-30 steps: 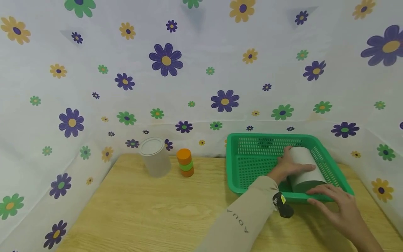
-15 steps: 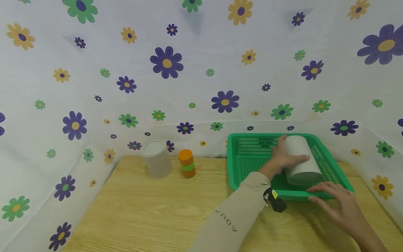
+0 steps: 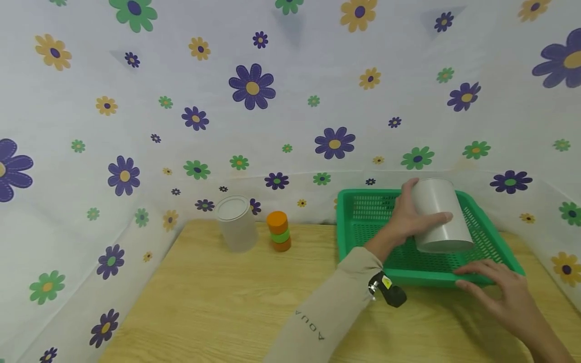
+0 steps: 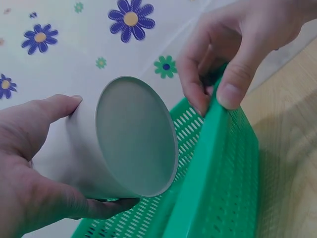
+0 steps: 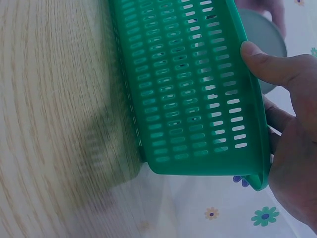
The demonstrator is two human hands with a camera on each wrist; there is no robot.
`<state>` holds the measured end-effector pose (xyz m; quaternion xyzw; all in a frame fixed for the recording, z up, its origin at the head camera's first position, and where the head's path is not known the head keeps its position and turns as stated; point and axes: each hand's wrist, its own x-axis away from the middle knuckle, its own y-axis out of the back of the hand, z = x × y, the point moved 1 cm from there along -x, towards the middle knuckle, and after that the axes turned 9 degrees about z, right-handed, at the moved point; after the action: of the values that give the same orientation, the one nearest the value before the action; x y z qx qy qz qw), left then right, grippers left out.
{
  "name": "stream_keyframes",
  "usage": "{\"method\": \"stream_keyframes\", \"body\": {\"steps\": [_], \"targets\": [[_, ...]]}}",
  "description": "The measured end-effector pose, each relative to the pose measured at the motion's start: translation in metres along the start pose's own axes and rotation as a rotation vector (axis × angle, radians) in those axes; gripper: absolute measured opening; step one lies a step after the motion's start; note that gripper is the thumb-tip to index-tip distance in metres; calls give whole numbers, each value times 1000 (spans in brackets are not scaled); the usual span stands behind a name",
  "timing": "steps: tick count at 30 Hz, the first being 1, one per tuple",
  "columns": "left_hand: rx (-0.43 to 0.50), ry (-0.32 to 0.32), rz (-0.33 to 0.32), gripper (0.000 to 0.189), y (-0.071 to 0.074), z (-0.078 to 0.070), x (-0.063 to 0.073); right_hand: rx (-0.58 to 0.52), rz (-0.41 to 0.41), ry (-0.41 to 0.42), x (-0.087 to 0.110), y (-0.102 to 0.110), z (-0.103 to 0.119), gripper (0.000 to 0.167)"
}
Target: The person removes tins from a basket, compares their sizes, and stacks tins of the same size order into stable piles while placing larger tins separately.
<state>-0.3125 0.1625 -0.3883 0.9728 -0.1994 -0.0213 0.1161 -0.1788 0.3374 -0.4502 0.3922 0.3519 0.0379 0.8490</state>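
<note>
In the head view my left hand (image 3: 406,214) grips a white cylindrical canister (image 3: 442,217) around its side, thumb across the front. The canister is tilted over the green plastic basket (image 3: 408,276), its round end facing toward me. From the left wrist view, that flat round end (image 4: 136,139) shows plainly, with fingers and thumb on either side of the body. My right hand (image 3: 504,292) pinches the front rim of the basket near its right corner. The right wrist view shows the thumb (image 5: 262,62) on the outside of the rim and fingers behind it.
To the left on the wooden table (image 3: 236,302) stand a pale lidded canister (image 3: 238,224) and a small orange and green stacked container (image 3: 280,232). A white flower-patterned sheet (image 3: 290,101) hangs behind and along both sides.
The white canister, first lying low in the basket, has been raised by my left hand and tipped more upright. My right hand has stayed at the basket's rim.
</note>
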Motion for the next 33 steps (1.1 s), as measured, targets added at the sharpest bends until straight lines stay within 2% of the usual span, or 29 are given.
{"method": "stream_keyframes", "body": {"steps": [7,11,14,23,27,33], "targets": [[25,-112,8,98,21,-3,18,9,9,-21,0,-1,2,44],[38,-188,38,100,32,-3,28,0,3,-14,0,-1,1,44],[21,-237,40,98,39,-5,35,8,5,-18,0,0,0,44],[-92,-331,0,100,54,-7,56,41,-8,-36,2,-1,-3,47],[-102,-379,-13,100,61,-6,66,43,-8,-42,2,-3,-4,48],[-90,-417,-22,100,71,-4,78,42,-8,-55,2,-3,-4,45]]}}
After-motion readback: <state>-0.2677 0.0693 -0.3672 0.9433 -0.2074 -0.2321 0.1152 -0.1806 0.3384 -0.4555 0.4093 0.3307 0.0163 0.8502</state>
